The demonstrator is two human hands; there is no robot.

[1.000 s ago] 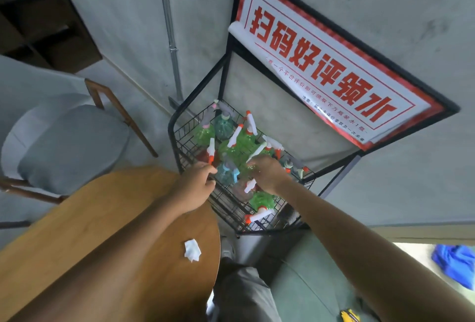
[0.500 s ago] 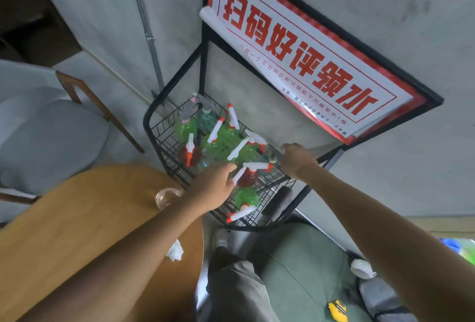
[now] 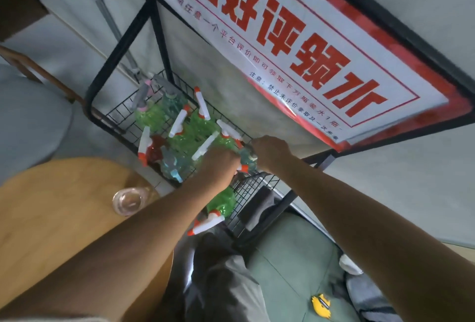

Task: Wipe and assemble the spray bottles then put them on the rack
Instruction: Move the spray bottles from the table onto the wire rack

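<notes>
both hands (image 3: pixel 220 164) (image 3: pixel 270 152) reach into the rack (image 3: pixel 123 113), knuckles up; grip state unclear.

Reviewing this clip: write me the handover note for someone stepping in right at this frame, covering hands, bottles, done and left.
Left hand: down in the wire basket of the rack, fingers curled among the bottles; what its grip holds is hidden.
Right hand: at the basket's back rim, curled by a blue-green bottle; contact unclear.
Bottles: many assembled green spray bottles, a red one and a blue one are in the basket.
Done: those bottles are racked.
Left: clear bottle without a sprayer still on the wooden table.
</notes>
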